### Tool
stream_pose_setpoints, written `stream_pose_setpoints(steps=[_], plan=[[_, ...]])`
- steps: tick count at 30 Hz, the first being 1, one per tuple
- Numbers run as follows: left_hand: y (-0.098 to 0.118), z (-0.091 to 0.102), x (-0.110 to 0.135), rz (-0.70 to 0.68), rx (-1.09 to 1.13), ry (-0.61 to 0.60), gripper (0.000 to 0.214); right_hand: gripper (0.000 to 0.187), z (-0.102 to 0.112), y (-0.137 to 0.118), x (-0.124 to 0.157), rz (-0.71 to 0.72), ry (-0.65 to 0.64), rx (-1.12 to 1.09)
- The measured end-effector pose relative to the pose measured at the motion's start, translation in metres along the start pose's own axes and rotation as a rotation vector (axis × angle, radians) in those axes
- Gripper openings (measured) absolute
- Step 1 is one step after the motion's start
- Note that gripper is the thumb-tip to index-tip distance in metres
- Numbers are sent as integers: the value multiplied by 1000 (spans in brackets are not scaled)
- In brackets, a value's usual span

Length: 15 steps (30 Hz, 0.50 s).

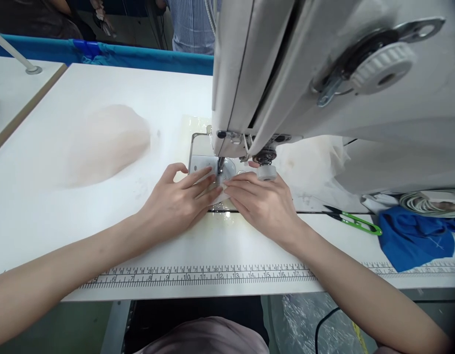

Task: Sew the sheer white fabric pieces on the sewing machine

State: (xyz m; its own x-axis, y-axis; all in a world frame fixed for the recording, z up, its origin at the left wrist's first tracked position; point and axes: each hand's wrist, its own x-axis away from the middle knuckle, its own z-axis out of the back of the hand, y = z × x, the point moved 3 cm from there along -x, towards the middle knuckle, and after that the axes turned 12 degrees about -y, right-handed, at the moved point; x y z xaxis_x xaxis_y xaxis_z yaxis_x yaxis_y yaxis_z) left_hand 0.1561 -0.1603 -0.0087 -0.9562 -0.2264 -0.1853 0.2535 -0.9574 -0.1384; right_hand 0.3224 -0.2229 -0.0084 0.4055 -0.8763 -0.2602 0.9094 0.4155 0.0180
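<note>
My left hand (181,199) lies flat beside the needle of the sewing machine (245,83), its fingers stretched out and a little apart. Its fingertips rest on a small pale piece of fabric (222,196) at the presser foot (220,164). From the other side, my right hand (262,199) has its fingers pressed together at the same fabric's edge; its thumb is hidden. Most of the fabric is covered by the hands. Under the needle area sits the shiny metal needle plate (203,160), left of the foot.
A thin beige cup-shaped fabric piece (111,145) lies on the white table (168,98). Sheer pale fabric (310,160) is under the machine arm. Green thread snips (356,222) and blue cloth (413,236) lie at right. A printed ruler (198,276) runs along the front edge.
</note>
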Motion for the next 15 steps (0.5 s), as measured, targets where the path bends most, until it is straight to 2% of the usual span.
stream_pose_setpoints(steps=[7, 15], plan=[[-9, -6, -6, 41, -8, -9, 30, 22, -8, 7, -7, -27, 27, 50], [-4, -2, -5, 22, -125, 128, 22, 22, -8, 5, -4, 25, 61, 90]])
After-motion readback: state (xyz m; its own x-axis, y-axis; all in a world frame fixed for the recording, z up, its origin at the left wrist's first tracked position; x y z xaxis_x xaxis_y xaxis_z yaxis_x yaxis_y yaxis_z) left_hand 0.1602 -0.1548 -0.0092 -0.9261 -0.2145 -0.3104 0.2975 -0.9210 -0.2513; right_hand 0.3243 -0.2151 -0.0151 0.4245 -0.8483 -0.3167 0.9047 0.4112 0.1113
